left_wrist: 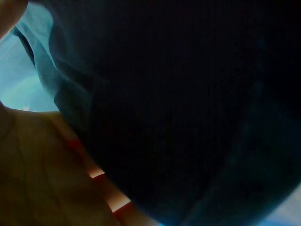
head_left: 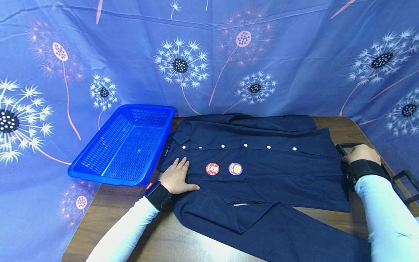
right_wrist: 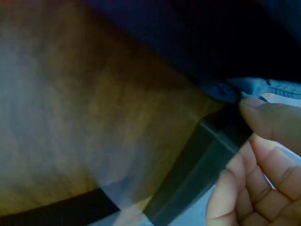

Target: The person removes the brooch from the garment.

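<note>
A dark navy shirt (head_left: 278, 174) with white buttons lies spread on the table, collar to the left and hem to the right. Two round badges, a red one (head_left: 212, 169) and a purple one (head_left: 235, 169), sit on its front. My left hand (head_left: 175, 178) rests on the cloth just below the collar, fingers extended and thumb spread; dark fabric fills most of the left wrist view. At the hem's right end my right hand (head_left: 361, 154) pinches the shirt's edge (right_wrist: 275, 87) with thumb and curled fingers. A black frame-like piece (right_wrist: 197, 162) stands right beside those fingers.
A blue plastic basket (head_left: 160, 153) stands at the left back of the wooden table (head_left: 108, 214). Another black frame (head_left: 407, 186) is at the right table edge. A blue dandelion-print cloth (head_left: 209, 54) hangs behind. One sleeve (head_left: 294, 233) extends toward the front right.
</note>
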Available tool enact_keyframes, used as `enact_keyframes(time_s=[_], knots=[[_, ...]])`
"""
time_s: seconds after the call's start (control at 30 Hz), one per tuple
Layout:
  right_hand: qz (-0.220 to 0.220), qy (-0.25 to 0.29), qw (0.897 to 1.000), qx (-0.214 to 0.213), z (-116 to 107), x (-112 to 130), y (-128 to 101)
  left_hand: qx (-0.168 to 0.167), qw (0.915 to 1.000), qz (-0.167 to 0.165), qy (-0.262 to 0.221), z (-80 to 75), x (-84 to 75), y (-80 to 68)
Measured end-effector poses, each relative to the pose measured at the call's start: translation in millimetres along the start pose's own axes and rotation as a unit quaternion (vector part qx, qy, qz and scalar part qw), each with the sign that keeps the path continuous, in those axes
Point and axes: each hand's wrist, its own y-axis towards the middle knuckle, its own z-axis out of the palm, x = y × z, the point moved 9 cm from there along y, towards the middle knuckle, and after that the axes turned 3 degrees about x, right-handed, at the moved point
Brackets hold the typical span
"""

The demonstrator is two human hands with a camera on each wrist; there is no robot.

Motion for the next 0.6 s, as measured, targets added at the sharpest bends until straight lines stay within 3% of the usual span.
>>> enact_keyframes(time_s=[0.3, 0.6], knots=[[0.018, -0.001, 1.0, -0.009, -8.5, 7.9, 8.5, 0.001, 1.0, -0.001, -0.001, -1.3, -0.8, -1.3], [-0.025, 0.019, 0.998, -0.049, -17.2, 43.2, 8.4, -0.002, 1.0, 0.0, 0.0, -2.3, -1.3, -1.6]])
